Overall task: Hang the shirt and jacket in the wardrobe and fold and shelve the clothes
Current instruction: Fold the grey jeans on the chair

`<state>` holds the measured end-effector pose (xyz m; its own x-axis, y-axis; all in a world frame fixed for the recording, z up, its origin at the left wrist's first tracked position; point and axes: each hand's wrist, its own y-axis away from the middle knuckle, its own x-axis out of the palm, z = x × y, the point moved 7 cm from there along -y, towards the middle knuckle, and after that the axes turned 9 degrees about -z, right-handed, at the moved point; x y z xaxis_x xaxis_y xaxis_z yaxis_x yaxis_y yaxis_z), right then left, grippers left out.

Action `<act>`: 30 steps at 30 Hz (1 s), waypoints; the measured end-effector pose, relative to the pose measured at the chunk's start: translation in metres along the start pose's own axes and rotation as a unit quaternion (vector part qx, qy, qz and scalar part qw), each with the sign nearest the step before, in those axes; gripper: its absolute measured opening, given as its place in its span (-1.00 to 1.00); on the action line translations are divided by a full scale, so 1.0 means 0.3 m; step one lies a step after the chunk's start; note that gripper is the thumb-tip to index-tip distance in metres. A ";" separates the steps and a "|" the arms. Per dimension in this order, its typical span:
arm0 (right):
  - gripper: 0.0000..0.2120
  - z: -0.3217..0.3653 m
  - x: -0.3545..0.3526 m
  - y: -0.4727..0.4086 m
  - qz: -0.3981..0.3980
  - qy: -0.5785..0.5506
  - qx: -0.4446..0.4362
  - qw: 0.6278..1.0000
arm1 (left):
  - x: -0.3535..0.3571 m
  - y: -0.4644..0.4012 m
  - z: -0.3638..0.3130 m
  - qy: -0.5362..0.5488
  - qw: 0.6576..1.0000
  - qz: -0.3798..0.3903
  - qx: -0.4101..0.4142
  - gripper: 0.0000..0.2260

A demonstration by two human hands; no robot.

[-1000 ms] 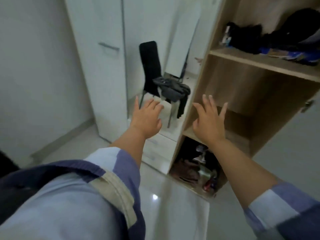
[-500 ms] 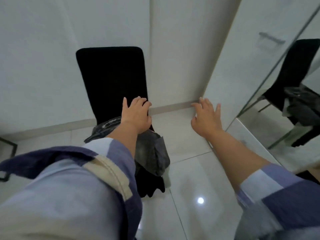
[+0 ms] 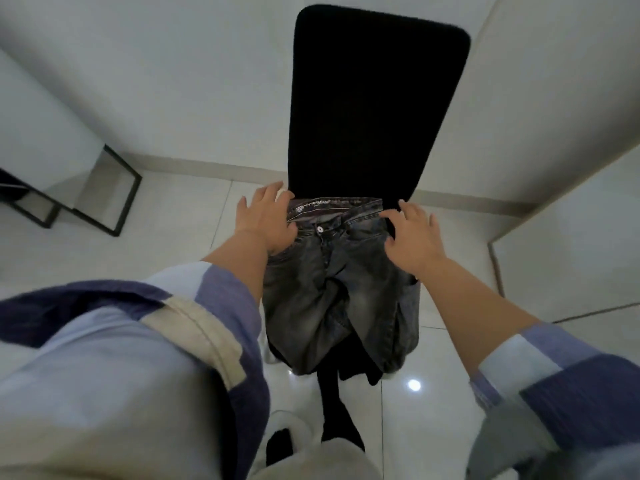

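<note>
Black chair: tall backrest at the far side, seat almost fully covered. Dark grey jeans lie on the seat, waistband at the seat's back edge against the backrest, button side up. Long axis runs back edge to front edge; legs spill over the front edge toward the person. Some black fabric hangs below the front edge under the jeans, can't tell what garment.

Both forearms reach forward and down, sleeves pushed up.

Left hand: at the waistband's left end, back-left corner of the seat. Fingers spread and only lightly bent, fingertips at the waistband edge, palm over the left hip of the jeans. Not closed round the cloth.

Right hand: at the waistband's right end, back-right corner of the seat. Fingers splayed wide, palm down over the right hip, fingertips on or just above the denim, can't tell which. No grasp visible.

Glossy white tile floor under the chair. Black metal frame stands on the floor well to the left.
</note>
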<state>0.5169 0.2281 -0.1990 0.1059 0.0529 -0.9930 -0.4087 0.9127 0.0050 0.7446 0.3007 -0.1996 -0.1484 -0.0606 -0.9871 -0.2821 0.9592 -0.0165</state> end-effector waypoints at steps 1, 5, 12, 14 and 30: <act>-0.49 0.003 0.040 -0.052 0.017 0.001 -0.005 1.000 | 0.030 -0.035 0.026 -0.001 1.000 0.009 -0.011 -0.47; -0.43 0.016 0.217 -0.273 0.083 0.014 -0.031 0.996 | 0.184 -0.192 0.118 0.006 0.997 0.045 -0.062 -0.45; -0.31 -0.037 0.520 -0.608 0.149 0.045 -0.055 0.986 | 0.512 -0.450 0.200 0.035 0.988 0.114 -0.093 -0.34; -0.26 -0.057 0.588 -0.668 0.143 0.064 -0.054 0.986 | 0.604 -0.473 0.227 0.037 0.983 0.144 -0.104 -0.27; -0.60 -0.121 0.670 -0.683 0.070 0.209 -0.061 0.974 | 0.639 -0.425 0.322 -0.102 0.949 0.232 -0.185 -0.04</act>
<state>0.5891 0.0371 -0.4039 -0.3255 -0.0189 -0.9454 -0.4995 0.8524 0.1549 0.8437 0.1935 -0.4020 -0.1630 0.4351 -0.8855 -0.5511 0.7043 0.4475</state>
